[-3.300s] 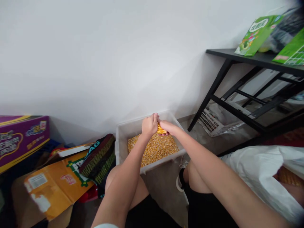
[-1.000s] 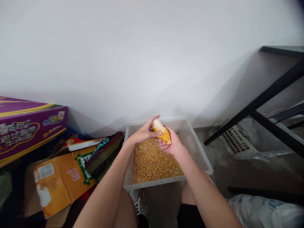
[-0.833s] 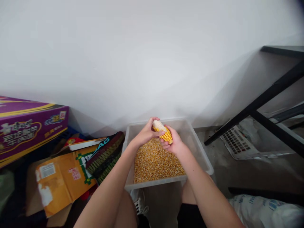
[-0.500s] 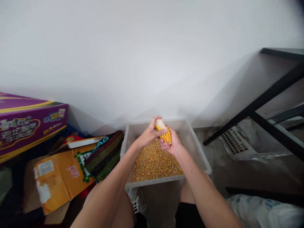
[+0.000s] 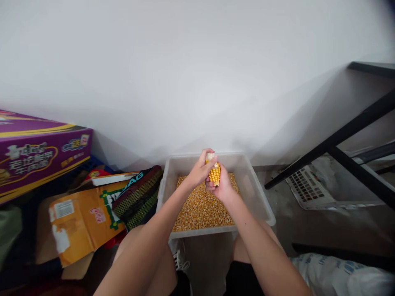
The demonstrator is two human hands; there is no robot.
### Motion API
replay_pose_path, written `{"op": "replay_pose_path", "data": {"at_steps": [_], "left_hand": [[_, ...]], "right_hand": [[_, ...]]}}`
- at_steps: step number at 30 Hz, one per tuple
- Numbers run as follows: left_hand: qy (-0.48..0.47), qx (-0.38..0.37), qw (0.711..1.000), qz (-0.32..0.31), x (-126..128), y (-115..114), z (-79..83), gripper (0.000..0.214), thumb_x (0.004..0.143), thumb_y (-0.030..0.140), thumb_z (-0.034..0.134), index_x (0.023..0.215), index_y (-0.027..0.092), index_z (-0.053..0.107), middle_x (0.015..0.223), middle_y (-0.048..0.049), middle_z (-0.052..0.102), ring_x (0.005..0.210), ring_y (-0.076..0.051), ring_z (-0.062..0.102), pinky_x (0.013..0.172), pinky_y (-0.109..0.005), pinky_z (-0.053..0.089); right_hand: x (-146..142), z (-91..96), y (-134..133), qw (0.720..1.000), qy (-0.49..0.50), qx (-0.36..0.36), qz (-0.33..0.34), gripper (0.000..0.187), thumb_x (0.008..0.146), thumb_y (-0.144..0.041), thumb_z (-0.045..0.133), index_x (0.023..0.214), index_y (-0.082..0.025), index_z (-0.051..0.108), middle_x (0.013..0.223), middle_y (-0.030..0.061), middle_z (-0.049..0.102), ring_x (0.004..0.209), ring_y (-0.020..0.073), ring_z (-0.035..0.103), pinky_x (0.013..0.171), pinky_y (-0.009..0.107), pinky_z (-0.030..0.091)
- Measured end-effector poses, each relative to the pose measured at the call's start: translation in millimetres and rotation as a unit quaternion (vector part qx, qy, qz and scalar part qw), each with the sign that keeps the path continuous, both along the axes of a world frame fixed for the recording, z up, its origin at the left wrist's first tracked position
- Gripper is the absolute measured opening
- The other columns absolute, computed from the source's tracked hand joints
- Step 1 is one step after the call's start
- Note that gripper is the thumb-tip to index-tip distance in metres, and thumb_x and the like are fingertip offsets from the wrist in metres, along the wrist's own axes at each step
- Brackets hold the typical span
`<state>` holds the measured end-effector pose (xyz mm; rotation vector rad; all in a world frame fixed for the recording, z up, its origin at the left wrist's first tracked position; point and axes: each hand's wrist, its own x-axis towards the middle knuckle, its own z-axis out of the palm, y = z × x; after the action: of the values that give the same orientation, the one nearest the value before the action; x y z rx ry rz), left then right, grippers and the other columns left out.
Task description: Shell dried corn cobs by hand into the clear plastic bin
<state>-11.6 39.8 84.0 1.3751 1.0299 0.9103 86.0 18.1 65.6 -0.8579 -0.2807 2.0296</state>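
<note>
A partly stripped corn cob (image 5: 214,174) stands nearly upright above the middle of the bin, with yellow kernels on its lower part and a pale bare tip at the top. My left hand (image 5: 200,169) grips its upper end from the left, fingers curled over the tip. My right hand (image 5: 221,189) holds the lower end from below. Both hands are over a clear plastic bin (image 5: 216,234), which holds a layer of loose yellow corn kernels (image 5: 202,209). Between my fingers, much of the cob is hidden.
Left of the bin lie a black-and-green mesh bag (image 5: 138,199), a flattened orange cardboard box (image 5: 86,220) and a purple carton (image 5: 43,154). To the right stand a black metal table frame (image 5: 339,142) and a white crate (image 5: 308,187). A white sack (image 5: 336,273) lies near my right knee.
The cob has turned more upright, and my left hand now covers most of its pale tip. My hands have shifted slightly towards the far side of the bin.
</note>
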Motion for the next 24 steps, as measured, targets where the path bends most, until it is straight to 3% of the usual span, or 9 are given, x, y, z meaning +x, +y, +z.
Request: {"op": "replay_pose_path", "data": {"at_steps": [5, 7, 10, 12, 15, 18, 21, 24], "left_hand": [[-0.026, -0.008, 0.998, 0.055, -4, 9, 4.3, 0.044, 0.085, 0.053, 0.044, 0.114, 0.022, 0.05, 0.065, 0.0004, 0.05, 0.048, -0.009, 0.047, 0.042, -0.019, 0.036], [-0.026, -0.029, 0.999, 0.021, -7, 8, 8.7, 0.051, 0.082, 0.052, 0.05, 0.124, 0.023, 0.046, 0.07, -0.002, 0.055, 0.051, -0.011, 0.05, 0.045, -0.022, 0.039], [-0.019, -0.039, 0.997, -0.056, -10, 4, 11.1, 0.075, 0.076, 0.046, 0.061, 0.14, 0.025, 0.026, 0.071, -0.0039, 0.058, 0.05, -0.013, 0.051, 0.047, -0.025, 0.04], [-0.003, -0.032, 0.997, -0.066, -11, 4, 8.0, 0.076, 0.077, 0.046, 0.061, 0.14, 0.024, 0.024, 0.068, -0.0032, 0.058, 0.048, -0.013, 0.05, 0.047, -0.025, 0.04], [0.054, 0.005, 0.998, 0.004, -11, 9, -0.8, 0.056, 0.081, 0.053, 0.05, 0.127, 0.022, 0.043, 0.071, -0.0025, 0.057, 0.053, -0.013, 0.051, 0.051, -0.025, 0.04], [0.13, 0.068, 0.986, 0.081, -13, 15, -8.8, 0.045, 0.085, 0.055, 0.04, 0.107, 0.02, 0.057, 0.085, -0.0045, 0.061, 0.074, -0.018, 0.056, 0.067, -0.029, 0.043], [0.196, 0.067, 0.974, 0.087, -17, 18, -14.8, 0.049, 0.086, 0.057, 0.032, 0.099, 0.021, 0.061, 0.095, -0.0057, 0.063, 0.09, -0.022, 0.056, 0.082, -0.033, 0.041], [0.218, 0.03, 0.973, 0.073, -22, 20, -20.1, 0.052, 0.084, 0.061, 0.032, 0.093, 0.021, 0.064, 0.1, -0.0075, 0.065, 0.096, -0.026, 0.056, 0.086, -0.034, 0.039]], "right_hand": [[6, 1.6, 8, 0.999, -0.001, -0.019, 0.042, 0.041, 0.086, -0.052, 0.033, 0.077, -0.016, 0.052, 0.046, -0.0011, 0.051, 0.03, 0.0074, 0.039, 0.028, 0.014, 0.023], [10, 2.2, 10, 0.999, -0.015, -0.019, 0.045, 0.041, 0.087, -0.051, 0.033, 0.079, -0.016, 0.053, 0.047, -0.0013, 0.052, 0.03, 0.0073, 0.04, 0.027, 0.014, 0.023], [13, 2.0, 11, 0.997, -0.06, -0.018, 0.04, 0.04, 0.087, -0.051, 0.033, 0.083, -0.017, 0.054, 0.048, -0.0011, 0.053, 0.03, 0.0072, 0.04, 0.027, 0.013, 0.023], [14, 0.6, 10, 0.994, -0.096, -0.014, 0.044, 0.043, 0.087, -0.053, 0.032, 0.085, -0.017, 0.056, 0.05, -0.0003, 0.054, 0.032, 0.0077, 0.042, 0.028, 0.014, 0.025], [12, -3.9, 9, 0.979, -0.194, 0.002, 0.062, 0.047, 0.088, -0.055, 0.031, 0.089, -0.017, 0.059, 0.054, 0.0013, 0.057, 0.035, 0.0098, 0.047, 0.028, 0.016, 0.029], [8, -10.0, 7, 0.953, -0.296, 0.008, 0.067, 0.046, 0.088, -0.056, 0.035, 0.091, -0.018, 0.06, 0.057, 0.0022, 0.059, 0.038, 0.0111, 0.05, 0.03, 0.018, 0.034], [4, -15.1, 4, 0.95, -0.302, 0.036, 0.064, 0.053, 0.085, -0.064, 0.036, 0.09, -0.018, 0.061, 0.056, 0.0031, 0.059, 0.04, 0.0122, 0.052, 0.031, 0.02, 0.037], [5, -17.5, 1, 0.955, -0.262, 0.085, 0.107, 0.057, 0.08, -0.07, 0.04, 0.09, -0.018, 0.062, 0.052, 0.0034, 0.057, 0.038, 0.0134, 0.053, 0.032, 0.022, 0.04]]}}
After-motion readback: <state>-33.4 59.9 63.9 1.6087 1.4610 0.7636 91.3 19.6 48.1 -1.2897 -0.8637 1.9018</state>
